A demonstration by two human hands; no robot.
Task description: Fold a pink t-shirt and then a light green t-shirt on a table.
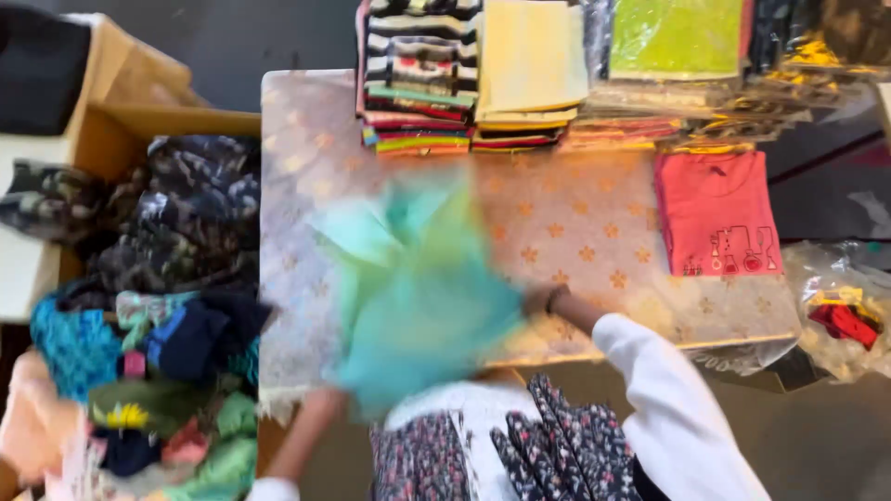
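Note:
A teal and light-green garment (pixel 418 288) is blurred with motion above the near part of the patterned table (pixel 575 223). My right hand (pixel 536 299), with a dark band at the wrist and a white sleeve, grips the garment's right edge. My left hand is hidden behind the cloth; only my left forearm (pixel 302 436) shows below it, reaching up into the garment.
Folded clothes stand in stacks (pixel 464 79) along the table's far edge, some in clear bags. A folded red t-shirt (pixel 716 213) lies at the right. A cardboard box (pixel 139 306) heaped with loose clothes stands at the left. A plastic bag (pixel 840 311) lies at the right.

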